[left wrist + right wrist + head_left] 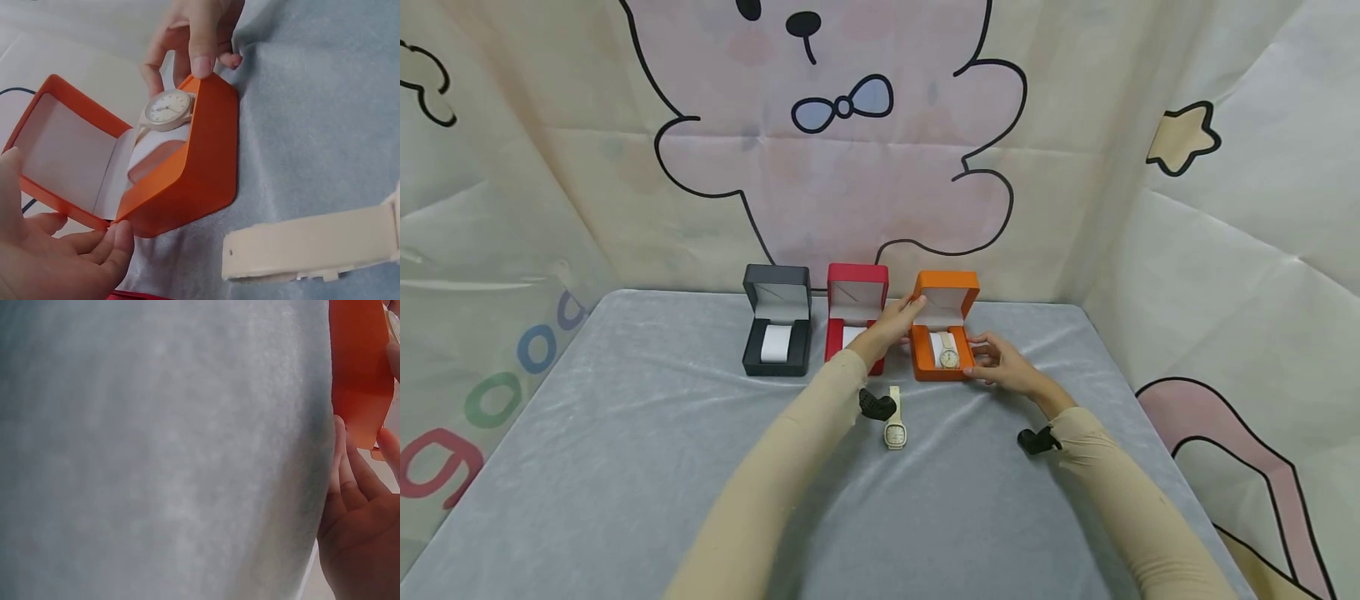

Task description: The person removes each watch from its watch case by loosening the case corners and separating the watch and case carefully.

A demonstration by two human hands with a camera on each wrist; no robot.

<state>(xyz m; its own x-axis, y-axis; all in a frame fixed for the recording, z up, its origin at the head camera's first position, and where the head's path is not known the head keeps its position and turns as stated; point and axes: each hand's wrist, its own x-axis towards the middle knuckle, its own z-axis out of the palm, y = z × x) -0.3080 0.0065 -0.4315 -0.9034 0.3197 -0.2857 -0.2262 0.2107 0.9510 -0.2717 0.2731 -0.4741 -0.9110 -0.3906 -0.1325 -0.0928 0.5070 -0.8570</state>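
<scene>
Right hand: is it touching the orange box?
Touching. The left wrist view shows the right hand resting its thumb on the edge of the orange box.

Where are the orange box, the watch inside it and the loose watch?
orange box (214,140), left wrist view: its outer wall
watch inside it (168,109), left wrist view: its dial
loose watch (895,434), head view: its face

The head view looks forward and down over the counter (625,467) from its six-o'clock side, set well back. The left wrist view faces the orange box (209,150) closely, left hand (69,256) at eight o'clock. The right wrist view skims the cloth (156,450), right hand (362,544) at four. All share the box.
</scene>
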